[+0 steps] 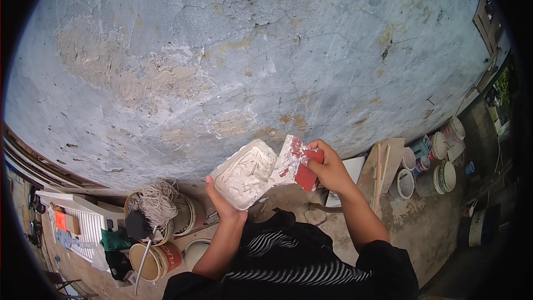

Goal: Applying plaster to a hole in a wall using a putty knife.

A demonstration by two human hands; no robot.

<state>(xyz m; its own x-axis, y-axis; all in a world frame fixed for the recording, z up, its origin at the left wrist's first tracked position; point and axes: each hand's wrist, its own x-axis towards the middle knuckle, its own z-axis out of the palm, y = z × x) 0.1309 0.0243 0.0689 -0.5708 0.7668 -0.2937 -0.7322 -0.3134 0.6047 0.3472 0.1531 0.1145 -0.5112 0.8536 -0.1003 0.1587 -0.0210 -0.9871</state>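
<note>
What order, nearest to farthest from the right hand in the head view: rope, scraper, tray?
1. Scraper, held in the right hand.
2. Tray, left of the scraper, in the left hand.
3. Rope, farther left, past the tray.

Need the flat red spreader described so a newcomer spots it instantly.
Start at the cracked, pale blue wall filling the upper view. At its lower middle, the bare left hand holds a shallow whitish tray of creamy paste; just right of it, the bare right hand grips a flat red spreader. Red showing around smeared paste sets it apart from the tray.
</note>
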